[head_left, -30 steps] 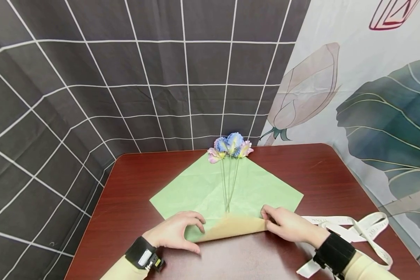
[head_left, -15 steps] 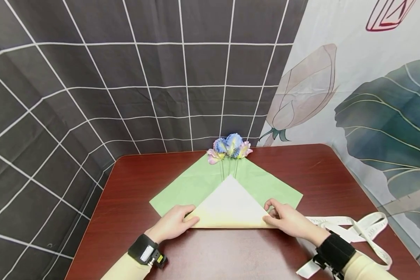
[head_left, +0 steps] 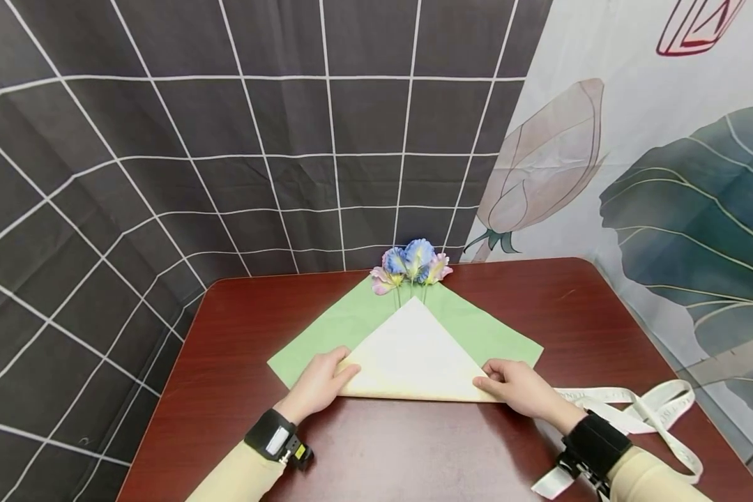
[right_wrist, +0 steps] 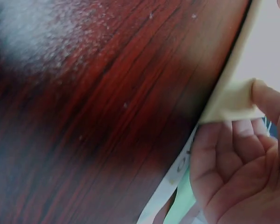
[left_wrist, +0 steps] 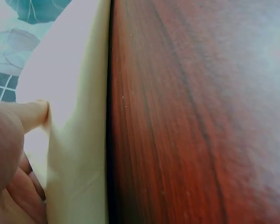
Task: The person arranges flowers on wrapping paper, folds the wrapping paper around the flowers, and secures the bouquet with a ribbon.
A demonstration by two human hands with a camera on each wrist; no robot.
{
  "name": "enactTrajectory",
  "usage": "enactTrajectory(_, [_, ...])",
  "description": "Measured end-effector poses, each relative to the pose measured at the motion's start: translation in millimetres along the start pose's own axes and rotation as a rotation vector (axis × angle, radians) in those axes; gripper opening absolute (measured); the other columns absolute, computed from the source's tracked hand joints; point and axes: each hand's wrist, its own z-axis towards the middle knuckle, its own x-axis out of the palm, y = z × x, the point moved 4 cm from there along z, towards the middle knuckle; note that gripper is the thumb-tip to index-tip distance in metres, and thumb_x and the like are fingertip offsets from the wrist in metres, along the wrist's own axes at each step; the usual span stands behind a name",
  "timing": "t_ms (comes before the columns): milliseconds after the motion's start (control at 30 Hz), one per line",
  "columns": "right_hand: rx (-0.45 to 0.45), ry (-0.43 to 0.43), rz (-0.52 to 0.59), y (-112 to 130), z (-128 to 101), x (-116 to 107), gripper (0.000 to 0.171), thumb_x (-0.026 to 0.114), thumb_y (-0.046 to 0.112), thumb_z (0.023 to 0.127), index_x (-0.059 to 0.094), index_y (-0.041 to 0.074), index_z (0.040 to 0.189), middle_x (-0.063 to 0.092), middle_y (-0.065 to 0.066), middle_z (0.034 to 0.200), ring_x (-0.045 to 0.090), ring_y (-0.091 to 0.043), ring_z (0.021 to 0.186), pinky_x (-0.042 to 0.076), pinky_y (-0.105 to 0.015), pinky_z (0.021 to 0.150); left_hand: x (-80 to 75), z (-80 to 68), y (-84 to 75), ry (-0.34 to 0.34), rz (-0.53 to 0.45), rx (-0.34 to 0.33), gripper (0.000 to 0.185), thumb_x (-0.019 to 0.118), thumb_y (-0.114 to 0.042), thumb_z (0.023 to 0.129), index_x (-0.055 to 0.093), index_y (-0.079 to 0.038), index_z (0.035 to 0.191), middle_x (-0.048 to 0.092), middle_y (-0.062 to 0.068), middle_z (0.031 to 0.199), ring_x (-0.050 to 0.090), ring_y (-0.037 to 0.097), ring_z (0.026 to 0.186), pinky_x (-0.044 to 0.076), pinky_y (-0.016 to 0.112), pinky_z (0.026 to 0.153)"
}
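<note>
Wrapping paper (head_left: 414, 352) lying mid-table (head_left: 238, 328), folded flap pointing away toward the flowers (head_left: 412, 265), fold running left-right. Left hand (head_left: 316, 383) and right hand (head_left: 517, 385) pinching fold's ends. Ribbon (head_left: 640, 404) lettering unreadable.

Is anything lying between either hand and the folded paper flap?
Nothing visible. The left hand pinches the left corner of the cream flap and the right hand pinches its right corner, both in direct contact. The ribbon lies off to the right, behind the right hand.
</note>
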Motion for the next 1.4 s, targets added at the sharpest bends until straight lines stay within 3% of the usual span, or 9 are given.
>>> enactTrajectory(267, [0.05,-0.026,-0.055,-0.6,5.5,6.9,0.025,0.062,0.045,0.089,0.054,0.025,0.074,0.04,0.011,0.057,0.04,-0.006,0.054,0.032,-0.023,0.054,6.8,10.3,8.5,-0.004,0.031,-0.129,0.017,0.061,-0.037,0.092,0.055,-0.022,0.086,0.036,-0.011,0.056,0.042,0.007,0.054,0.037,0.022,0.051])
enactTrajectory(633, [0.09,-0.014,-0.079,5.5,9.0,7.0,0.02,0.059,0.035,0.093,0.057,0.019,0.08,0.044,0.005,0.062,0.043,-0.011,0.059,0.034,-0.027,0.055,10.2,17.0,11.1,-0.015,0.041,-0.191,0.02,0.062,-0.038,0.091,0.054,-0.021,0.084,0.037,-0.008,0.055,0.043,0.009,0.054,0.036,0.025,0.049])
enactTrajectory(1133, [0.092,-0.046,-0.101,7.6,11.7,9.4,0.019,0.061,0.033,0.092,0.057,0.018,0.08,0.046,0.005,0.062,0.043,-0.012,0.06,0.034,-0.028,0.055,14.1,16.5,12.1,-0.062,0.062,-0.199,0.017,0.065,-0.031,0.087,0.055,-0.02,0.079,0.041,-0.008,0.055,0.044,0.01,0.055,0.036,0.025,0.049])
enactTrajectory(1400, [0.105,-0.07,-0.118,7.5,11.2,9.9,0.019,0.063,0.035,0.091,0.058,0.019,0.082,0.046,0.005,0.061,0.043,-0.012,0.059,0.034,-0.028,0.054,15.7,13.5,7.9,-0.137,0.211,-0.149,0.021,0.068,-0.033,0.083,0.053,-0.021,0.074,0.049,-0.008,0.068,0.047,0.01,0.061,0.038,0.025,0.051])
